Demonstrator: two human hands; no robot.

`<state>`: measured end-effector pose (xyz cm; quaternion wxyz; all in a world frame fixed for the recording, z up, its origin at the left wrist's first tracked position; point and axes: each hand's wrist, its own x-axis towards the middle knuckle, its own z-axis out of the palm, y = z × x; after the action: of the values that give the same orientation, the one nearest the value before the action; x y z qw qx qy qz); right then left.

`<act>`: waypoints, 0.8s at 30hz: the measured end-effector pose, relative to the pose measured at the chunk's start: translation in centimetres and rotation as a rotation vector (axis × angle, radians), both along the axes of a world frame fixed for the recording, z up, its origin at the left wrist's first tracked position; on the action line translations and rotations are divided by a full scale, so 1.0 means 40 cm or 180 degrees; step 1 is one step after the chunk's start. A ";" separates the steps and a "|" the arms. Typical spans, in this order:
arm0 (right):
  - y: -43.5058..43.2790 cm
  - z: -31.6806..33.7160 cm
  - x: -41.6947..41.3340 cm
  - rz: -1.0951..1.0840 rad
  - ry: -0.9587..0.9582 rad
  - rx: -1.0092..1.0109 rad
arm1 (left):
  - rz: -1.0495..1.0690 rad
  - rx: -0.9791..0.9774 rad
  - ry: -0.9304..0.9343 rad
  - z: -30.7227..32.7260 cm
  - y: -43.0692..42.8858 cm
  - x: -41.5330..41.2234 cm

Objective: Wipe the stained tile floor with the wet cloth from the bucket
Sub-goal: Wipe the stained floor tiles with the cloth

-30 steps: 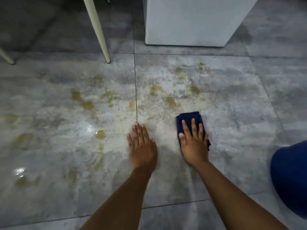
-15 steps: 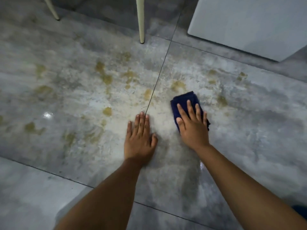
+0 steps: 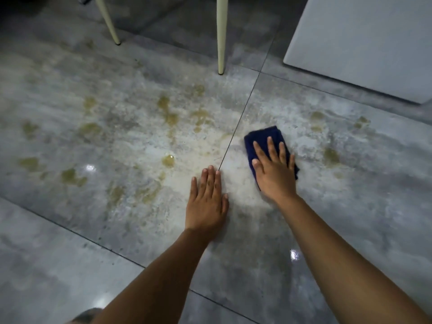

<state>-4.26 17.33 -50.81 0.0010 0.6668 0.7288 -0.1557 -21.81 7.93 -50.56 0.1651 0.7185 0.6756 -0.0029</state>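
The right hand (image 3: 274, 174) is pressing flat on the dark blue cloth (image 3: 261, 139), fingers straight and spread, much as half a second ago. The yellowish blot that was showing just beyond the cloth's far edge then is no longer showing there. The left hand (image 3: 207, 202) is staying open, palm down on the tile floor (image 3: 350, 206), fingertips at the grout line (image 3: 240, 118), near the cloth but apart from it. The cloth is lying just right of that line. Yellow stains (image 3: 168, 113) are spreading across the tile to the left, a few to the right. Two chair legs (image 3: 221, 36) are standing on the floor beyond, and a white cabinet (image 3: 364, 43) is edging the far right.
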 end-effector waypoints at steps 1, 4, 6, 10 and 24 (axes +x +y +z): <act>-0.033 0.002 0.003 0.0000 0.0048 -0.0003 | 0.0022 0.0017 -0.0007 0.003 0.002 0.007; -0.043 0.023 -0.028 0.0400 0.0246 0.0107 | 0.0005 0.0184 -0.0093 0.011 0.040 0.016; 0.004 0.032 -0.077 0.0799 0.0283 0.0117 | -0.0036 0.0302 -0.0078 0.010 0.052 0.012; 0.127 0.018 -0.132 0.1011 0.0245 0.0017 | 0.0012 0.0325 -0.0081 -0.007 0.042 0.013; 0.018 0.001 -0.066 0.0444 0.0128 0.0223 | 0.0097 0.0245 -0.0023 -0.006 0.046 0.014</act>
<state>-6.89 18.06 -50.77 -0.0262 0.6108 0.7784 -0.1430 -21.26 9.76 -50.80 0.1398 0.7140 0.6855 0.0281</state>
